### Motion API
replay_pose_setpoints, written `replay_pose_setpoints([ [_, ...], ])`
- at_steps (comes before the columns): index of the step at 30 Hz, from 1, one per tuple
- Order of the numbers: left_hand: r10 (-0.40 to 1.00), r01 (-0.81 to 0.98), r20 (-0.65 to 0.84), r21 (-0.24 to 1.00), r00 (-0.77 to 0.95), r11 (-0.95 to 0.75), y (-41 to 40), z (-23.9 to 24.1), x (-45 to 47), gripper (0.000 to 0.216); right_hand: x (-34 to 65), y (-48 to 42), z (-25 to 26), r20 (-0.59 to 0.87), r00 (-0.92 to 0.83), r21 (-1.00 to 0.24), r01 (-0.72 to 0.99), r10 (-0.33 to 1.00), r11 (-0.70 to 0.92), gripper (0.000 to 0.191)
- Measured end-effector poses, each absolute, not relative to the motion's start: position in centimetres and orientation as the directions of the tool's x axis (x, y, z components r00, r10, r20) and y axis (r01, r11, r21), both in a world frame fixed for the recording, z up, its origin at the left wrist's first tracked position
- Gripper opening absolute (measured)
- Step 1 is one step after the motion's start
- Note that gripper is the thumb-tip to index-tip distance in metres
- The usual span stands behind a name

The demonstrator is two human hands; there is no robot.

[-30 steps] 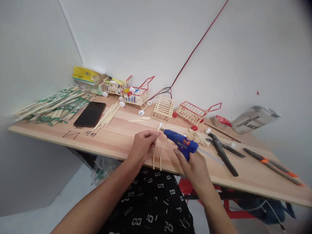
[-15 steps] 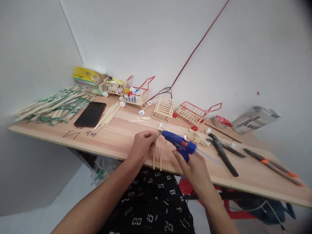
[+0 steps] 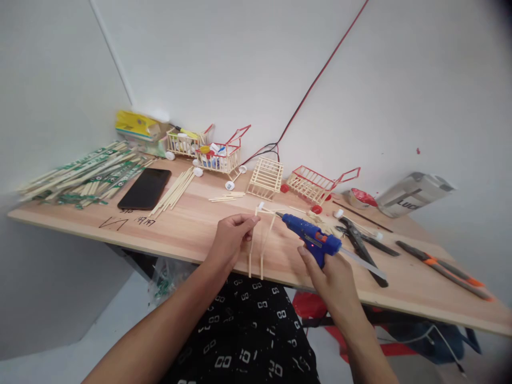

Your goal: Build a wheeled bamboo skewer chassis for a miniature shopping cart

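My right hand (image 3: 336,280) grips a blue hot glue gun (image 3: 310,234) with a clear glue stick poking out behind. Its nozzle is at the far right corner of a thin wooden stick frame (image 3: 262,248); I cannot tell whether it touches. My left hand (image 3: 232,237) pinches the frame's left stick near the top, thumb and fingers closed. A small white piece (image 3: 261,206) sits at the frame's far left corner. Beyond my hands stand a plain stick basket (image 3: 266,177) and a stick cart with red trim (image 3: 310,184).
Two filled mini carts (image 3: 219,157) stand near the wall. Loose sticks (image 3: 174,193), a phone (image 3: 144,189) and wrapped chopsticks (image 3: 88,170) lie left. On the right are black-handled cutters (image 3: 360,245), orange-grey pliers (image 3: 444,269), a red paint bowl (image 3: 362,198) and a tin can (image 3: 414,196).
The glue gun has moved right, its nozzle going from beside my left fingertips to the frame's far right corner. My left hand keeps its pinch in nearly the same place.
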State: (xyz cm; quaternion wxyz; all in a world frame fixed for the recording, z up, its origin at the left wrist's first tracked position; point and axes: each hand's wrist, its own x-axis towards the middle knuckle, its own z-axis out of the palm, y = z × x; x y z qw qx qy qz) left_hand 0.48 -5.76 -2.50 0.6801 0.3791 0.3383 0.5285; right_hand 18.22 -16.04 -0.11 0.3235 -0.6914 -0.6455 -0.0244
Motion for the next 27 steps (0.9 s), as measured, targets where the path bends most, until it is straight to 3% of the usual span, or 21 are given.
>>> replay_pose_setpoints([
  [27,0.976,-0.46,-0.077,0.872,0.203,0.165,-5.87,-2.27,0.5,0.025,17.95,-16.1,-0.13,0.426,0.158,-0.426,0.904,0.891,0.044,0.047],
])
